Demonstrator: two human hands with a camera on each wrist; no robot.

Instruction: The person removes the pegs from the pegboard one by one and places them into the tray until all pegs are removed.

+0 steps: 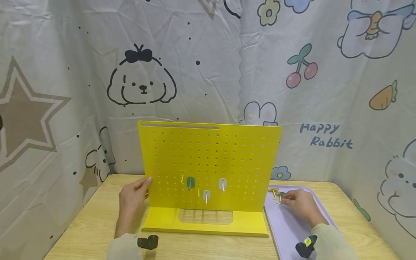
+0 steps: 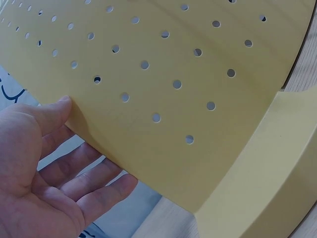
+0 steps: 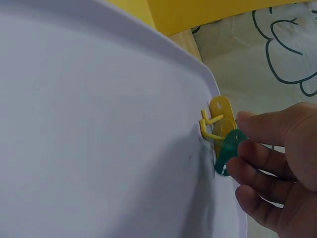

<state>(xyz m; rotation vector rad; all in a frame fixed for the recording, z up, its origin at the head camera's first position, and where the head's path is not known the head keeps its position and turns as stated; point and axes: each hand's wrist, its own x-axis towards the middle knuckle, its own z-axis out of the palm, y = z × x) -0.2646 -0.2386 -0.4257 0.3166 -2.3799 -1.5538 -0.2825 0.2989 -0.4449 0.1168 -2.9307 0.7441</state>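
A yellow pegboard (image 1: pixel 211 155) stands upright on its wide base. My left hand (image 1: pixel 134 193) holds its left edge, thumb (image 2: pixel 59 111) on the front face and the other fingers behind. Over the far end of a lilac tray (image 1: pixel 289 231), my right hand (image 1: pixel 300 204) reaches to a small pile of hooks. Its fingertips are right at a green hook (image 3: pixel 229 153), with a gap showing between thumb and index finger. Two yellow hooks (image 3: pixel 221 105) lie against the tray's rim beside the green one, their prongs pointing inward.
On the pegboard hang a green hook (image 1: pixel 190 183), two pale hooks (image 1: pixel 222 185) and two yellow hooks (image 1: pixel 182 177). The tray stands right of the board on a wooden table (image 1: pixel 87 231). A printed cloth (image 1: pixel 208 79) hangs close behind the table.
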